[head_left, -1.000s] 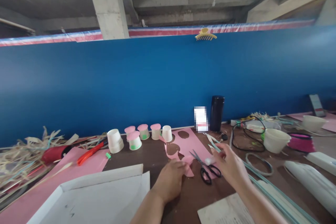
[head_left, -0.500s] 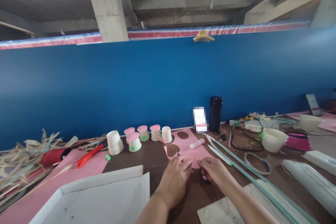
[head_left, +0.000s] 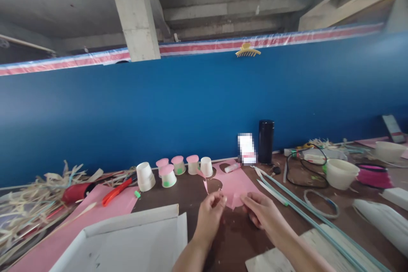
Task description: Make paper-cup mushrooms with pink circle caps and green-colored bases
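The pink paper (head_left: 244, 185), with rounded cut-outs, lies flat on the bench (head_left: 236, 242) between the fingertips of the left hand (head_left: 214, 209) and right hand (head_left: 256, 208). Both are curled, thumb close to forefinger; I cannot tell whether either grips it. A white tube (head_left: 232, 168) rests on its far part, beside an upturned white cup (head_left: 206, 167).

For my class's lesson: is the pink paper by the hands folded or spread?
Mostly spread: the pink paper lies on the brown table, which shows through its round holes. Its near edge is unclear.
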A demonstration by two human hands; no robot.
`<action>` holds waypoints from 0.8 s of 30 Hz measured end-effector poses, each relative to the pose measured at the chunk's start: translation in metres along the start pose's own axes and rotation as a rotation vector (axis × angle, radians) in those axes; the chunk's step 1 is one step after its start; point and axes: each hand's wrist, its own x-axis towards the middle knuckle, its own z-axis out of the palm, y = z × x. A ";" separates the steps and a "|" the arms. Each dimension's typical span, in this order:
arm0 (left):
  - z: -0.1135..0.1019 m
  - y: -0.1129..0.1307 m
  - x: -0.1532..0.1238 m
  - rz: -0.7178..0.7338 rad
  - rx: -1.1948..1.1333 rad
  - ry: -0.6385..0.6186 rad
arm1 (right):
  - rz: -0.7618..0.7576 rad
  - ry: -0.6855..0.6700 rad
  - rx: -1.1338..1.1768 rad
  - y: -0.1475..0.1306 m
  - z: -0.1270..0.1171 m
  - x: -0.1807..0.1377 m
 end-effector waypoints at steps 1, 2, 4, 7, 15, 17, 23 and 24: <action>0.001 -0.001 0.000 -0.019 -0.025 -0.016 | -0.006 -0.004 -0.004 0.000 0.001 -0.001; 0.001 -0.002 0.000 -0.031 -0.040 -0.023 | -0.009 -0.008 -0.007 0.001 0.002 -0.001; 0.002 -0.003 0.000 -0.028 -0.040 -0.030 | -0.010 -0.019 -0.017 0.003 0.004 -0.001; 0.002 -0.003 -0.001 -0.027 -0.044 -0.029 | -0.005 -0.029 -0.038 0.008 0.005 0.002; 0.007 -0.001 -0.002 -0.120 -0.129 -0.036 | -0.003 -0.004 -0.099 0.014 0.003 0.008; 0.007 0.000 -0.002 -0.131 -0.147 -0.042 | -0.006 -0.001 -0.110 0.016 0.002 0.009; 0.008 0.001 -0.004 -0.138 -0.194 -0.061 | -0.010 0.005 -0.132 0.017 0.002 0.010; 0.008 0.001 -0.004 -0.138 -0.197 -0.066 | -0.009 0.005 -0.135 0.016 0.002 0.010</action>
